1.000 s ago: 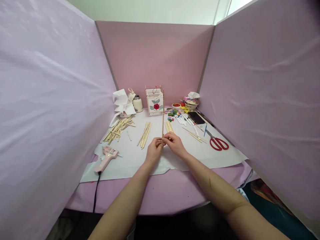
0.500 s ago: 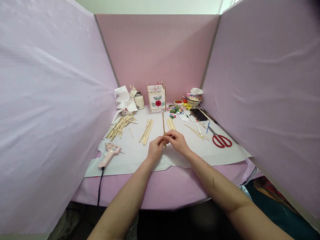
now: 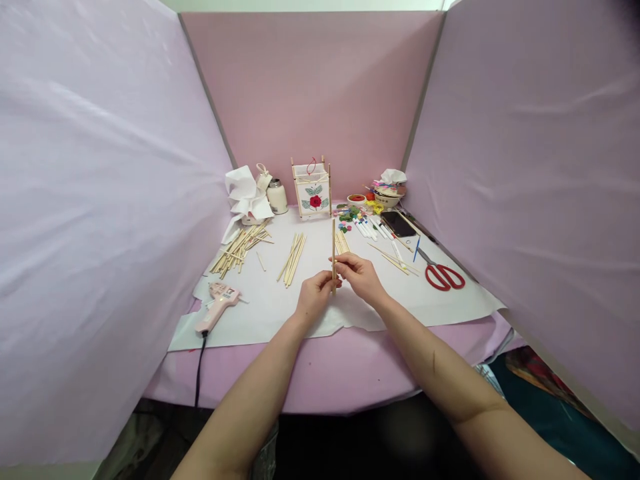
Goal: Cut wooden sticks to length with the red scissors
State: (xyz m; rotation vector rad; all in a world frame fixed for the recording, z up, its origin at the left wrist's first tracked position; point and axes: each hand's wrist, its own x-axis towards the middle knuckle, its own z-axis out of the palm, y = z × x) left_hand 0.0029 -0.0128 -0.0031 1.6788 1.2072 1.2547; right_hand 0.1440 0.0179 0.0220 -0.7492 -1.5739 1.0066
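Observation:
A thin wooden stick (image 3: 333,239) stands nearly upright between my hands at the middle of the table; whether it is one stick or several pressed together I cannot make out. Low down, my left hand (image 3: 317,292) is closed round its lower part. The fingers of my right hand (image 3: 359,272) pinch it a little higher, from the right. Just behind my right hand lies a small group of sticks (image 3: 342,243), partly covered. To the left, another small group of sticks (image 3: 293,260) rests on the white sheet (image 3: 270,307).
A pink glue gun (image 3: 220,307) with a black cord and a stick pile (image 3: 243,250) lie left. Behind stand a rose-decorated lantern (image 3: 314,193) and a jar (image 3: 277,197). Rightward are markers (image 3: 367,230), a phone (image 3: 399,224), red-handled scissors (image 3: 444,275) and a bowl (image 3: 386,200). Fabric walls flank both sides.
The held stick has shifted slightly right and stands straighter. My right hand has moved a little right along with it. The whole view has tilted slightly downward.

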